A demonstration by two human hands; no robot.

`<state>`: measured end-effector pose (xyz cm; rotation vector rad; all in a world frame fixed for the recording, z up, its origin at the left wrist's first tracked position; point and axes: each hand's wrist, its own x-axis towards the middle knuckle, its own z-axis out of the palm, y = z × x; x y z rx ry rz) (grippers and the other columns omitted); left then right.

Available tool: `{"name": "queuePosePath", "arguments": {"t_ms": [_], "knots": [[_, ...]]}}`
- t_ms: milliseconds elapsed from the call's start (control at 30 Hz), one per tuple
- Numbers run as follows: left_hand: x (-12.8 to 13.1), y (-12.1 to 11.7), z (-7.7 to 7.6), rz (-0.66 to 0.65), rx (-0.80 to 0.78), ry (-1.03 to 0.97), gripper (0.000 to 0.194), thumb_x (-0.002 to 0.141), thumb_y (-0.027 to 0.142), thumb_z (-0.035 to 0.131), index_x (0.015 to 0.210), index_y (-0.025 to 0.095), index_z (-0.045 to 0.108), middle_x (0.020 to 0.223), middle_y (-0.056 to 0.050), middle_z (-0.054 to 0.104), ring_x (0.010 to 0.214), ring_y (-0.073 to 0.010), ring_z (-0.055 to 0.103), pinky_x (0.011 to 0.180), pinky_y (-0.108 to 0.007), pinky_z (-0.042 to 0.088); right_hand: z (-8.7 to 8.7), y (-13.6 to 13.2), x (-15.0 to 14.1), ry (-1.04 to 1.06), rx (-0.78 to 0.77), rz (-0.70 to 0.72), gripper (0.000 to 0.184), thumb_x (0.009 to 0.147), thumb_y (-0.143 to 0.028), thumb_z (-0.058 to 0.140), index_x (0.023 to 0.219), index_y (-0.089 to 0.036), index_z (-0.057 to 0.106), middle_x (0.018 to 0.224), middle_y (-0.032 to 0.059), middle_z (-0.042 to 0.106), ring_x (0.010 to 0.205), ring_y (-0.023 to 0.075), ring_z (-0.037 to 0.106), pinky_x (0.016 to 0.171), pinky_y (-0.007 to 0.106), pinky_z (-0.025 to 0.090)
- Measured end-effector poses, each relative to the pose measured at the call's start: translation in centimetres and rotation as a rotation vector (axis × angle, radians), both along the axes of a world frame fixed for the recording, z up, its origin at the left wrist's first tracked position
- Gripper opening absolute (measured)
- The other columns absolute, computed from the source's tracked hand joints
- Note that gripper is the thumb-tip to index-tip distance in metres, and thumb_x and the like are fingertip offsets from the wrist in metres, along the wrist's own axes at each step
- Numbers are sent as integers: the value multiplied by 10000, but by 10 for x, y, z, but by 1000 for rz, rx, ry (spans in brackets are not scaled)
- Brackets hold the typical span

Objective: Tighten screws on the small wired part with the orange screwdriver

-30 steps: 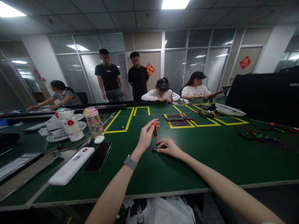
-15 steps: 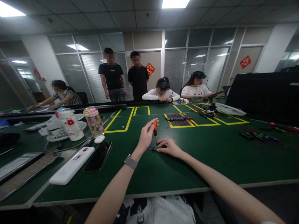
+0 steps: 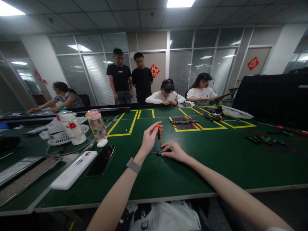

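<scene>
My left hand (image 3: 149, 138) grips an orange and black screwdriver (image 3: 159, 132) by its handle, shaft pointing down, slightly tilted. Its tip meets a small green terminal piece with red and blue wires (image 3: 158, 153) lying on the green table. My right hand (image 3: 175, 152) rests on the table just right of that piece, with thumb and index finger closed on its near end. The fingers cover part of the piece, so its full shape is hidden.
Bundled wired pieces (image 3: 184, 122) lie beyond my hands, and more wired pieces (image 3: 267, 141) lie at right. On the left are a black phone (image 3: 101, 161), a white power bank-like slab (image 3: 74, 170), a pink-lidded bottle (image 3: 96, 125) and a white bottle (image 3: 72, 129). Several people are across the table.
My left hand and the screwdriver handle have shifted very slightly left, the tip staying at the wired piece. My right hand stays put. A standing person in black moved right.
</scene>
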<state>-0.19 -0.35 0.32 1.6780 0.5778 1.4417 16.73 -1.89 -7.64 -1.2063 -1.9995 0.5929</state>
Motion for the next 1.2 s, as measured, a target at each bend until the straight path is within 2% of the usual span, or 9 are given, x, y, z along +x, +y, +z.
{"name": "queuePosePath", "arguments": {"t_ms": [167, 300, 433, 567, 733, 833, 933, 1033, 1200], "knots": [[0, 1, -2, 152, 88, 57, 228, 795, 261, 648, 1002, 177, 692, 946, -56, 658, 806, -141, 628, 740, -250, 501, 1, -1, -1, 5, -5, 1, 149, 706, -317, 740, 800, -208, 778, 1077, 94, 712, 983, 247, 649, 855, 360, 491], [-1, -5, -2, 315, 268, 182, 255, 880, 275, 551, 1095, 217, 676, 991, -59, 626, 896, -156, 609, 817, -272, 480, 3, -2, -1, 1, -10, -4, 158, 708, -318, 738, 812, -206, 780, 1083, 95, 709, 989, 247, 646, 865, 359, 486], [0, -8, -1, 180, 248, 183, 344, 948, 235, 409, 1243, 222, 585, 1147, -78, 638, 1055, -169, 602, 943, -311, 447, 3, -2, -1, -5, -15, -2, 166, 709, -323, 737, 812, -200, 781, 1090, 99, 707, 1002, 246, 642, 873, 352, 482], [0, -3, -1, 91, 107, 90, 314, 906, 245, 491, 1186, 178, 616, 1062, -84, 667, 935, -164, 646, 859, -292, 500, 2, -1, 0, -8, -20, 4, 169, 712, -335, 734, 816, -209, 780, 1096, 91, 706, 1008, 244, 639, 884, 353, 476], [-2, -3, -2, 247, 204, 128, 206, 820, 278, 636, 1001, 193, 685, 946, -47, 598, 843, -150, 609, 753, -250, 501, 2, -2, 0, 0, -20, -1, 154, 714, -328, 733, 808, -214, 779, 1089, 88, 706, 995, 244, 643, 868, 358, 486], [-2, -6, -3, 316, 302, 192, 228, 883, 288, 554, 1067, 220, 671, 984, -53, 584, 904, -158, 592, 816, -269, 482, 2, -2, -1, 3, -17, -2, 147, 709, -324, 737, 803, -219, 779, 1082, 88, 709, 984, 243, 648, 868, 362, 490], [0, -8, -4, 233, 322, 212, 314, 949, 256, 424, 1204, 225, 605, 1108, -72, 605, 1013, -169, 588, 914, -299, 453, 2, -2, -1, -2, -6, 1, 147, 708, -322, 737, 805, -219, 778, 1078, 88, 712, 992, 246, 647, 876, 367, 489], [1, -6, -5, 160, 260, 165, 319, 949, 266, 427, 1219, 213, 588, 1090, -73, 627, 969, -166, 615, 875, -288, 475, 2, -2, 0, -16, 9, 8, 150, 716, -317, 732, 811, -211, 778, 1078, 94, 712, 993, 248, 647, 872, 365, 493], [-1, -4, -6, 415, 288, 193, 233, 857, 313, 599, 1050, 208, 676, 945, -46, 568, 845, -152, 580, 779, -262, 479, 2, -2, 0, -15, 16, 7, 159, 706, -306, 741, 818, -199, 776, 1081, 100, 708, 967, 239, 654, 839, 346, 512]]}}
